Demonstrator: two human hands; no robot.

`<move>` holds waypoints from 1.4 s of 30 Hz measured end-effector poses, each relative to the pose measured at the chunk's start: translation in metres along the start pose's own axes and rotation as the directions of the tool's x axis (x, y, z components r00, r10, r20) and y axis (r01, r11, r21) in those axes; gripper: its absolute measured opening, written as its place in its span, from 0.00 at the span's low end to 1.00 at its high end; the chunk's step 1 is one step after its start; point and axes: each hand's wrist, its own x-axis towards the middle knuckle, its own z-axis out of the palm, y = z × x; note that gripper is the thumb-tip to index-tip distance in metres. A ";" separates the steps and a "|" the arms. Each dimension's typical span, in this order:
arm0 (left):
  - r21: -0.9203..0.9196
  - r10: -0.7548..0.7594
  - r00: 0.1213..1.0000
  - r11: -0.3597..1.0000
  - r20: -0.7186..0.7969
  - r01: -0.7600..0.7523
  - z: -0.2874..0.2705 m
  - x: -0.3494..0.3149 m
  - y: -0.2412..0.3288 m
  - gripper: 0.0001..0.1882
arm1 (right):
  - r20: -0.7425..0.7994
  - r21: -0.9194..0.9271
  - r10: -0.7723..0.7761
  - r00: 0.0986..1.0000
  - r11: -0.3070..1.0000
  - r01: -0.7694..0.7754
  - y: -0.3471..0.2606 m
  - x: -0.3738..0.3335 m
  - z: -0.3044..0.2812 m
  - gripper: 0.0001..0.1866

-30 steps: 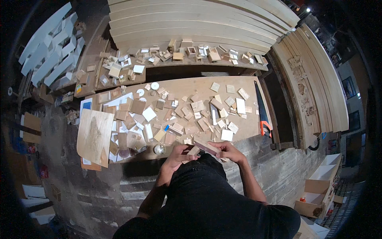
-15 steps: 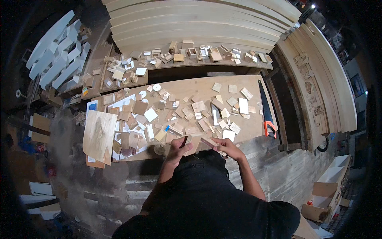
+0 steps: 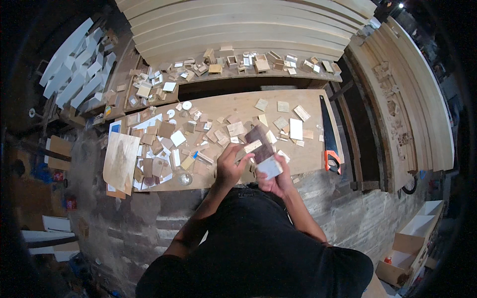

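Note:
Above the bench's near edge, my left hand is closed, its thumb and fingers pinching a small pale wood block. My right hand grips a white-faced wood piece from its right side and below. A dark brown wood piece, smeared by motion, extends upward behind the pale block. It seems held together with the white-faced piece, but I cannot tell whether they are joined. Many loose wood offcuts lie on the bench just beyond my hands.
A handsaw with an orange and black handle lies along the bench's right edge. A clear round glass stands near the front edge. At the left lies a large thin board. Stacked long boards and small wooden boxes are behind.
Both hands have lifted a little above the bench edge. The pieces between them have been turned, so a white face and a dark brown piece now show. The view has shifted slightly.

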 end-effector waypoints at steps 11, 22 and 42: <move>-0.032 -0.122 0.987 0.992 -0.105 0.119 0.092 -0.001 0.018 0.25 | -0.101 -0.253 -0.220 0.970 0.949 0.189 -0.035 -0.025 -0.047 0.25; -0.323 -0.160 0.973 0.941 -0.164 0.100 0.122 -0.001 0.023 0.30 | -0.173 -0.391 -0.170 0.970 0.916 0.091 -0.046 -0.042 -0.059 0.25; -0.840 -0.574 0.766 0.231 0.290 0.491 0.035 -0.017 0.051 0.22 | 0.363 -0.849 -0.610 0.705 0.096 0.520 -0.031 -0.050 -0.051 0.44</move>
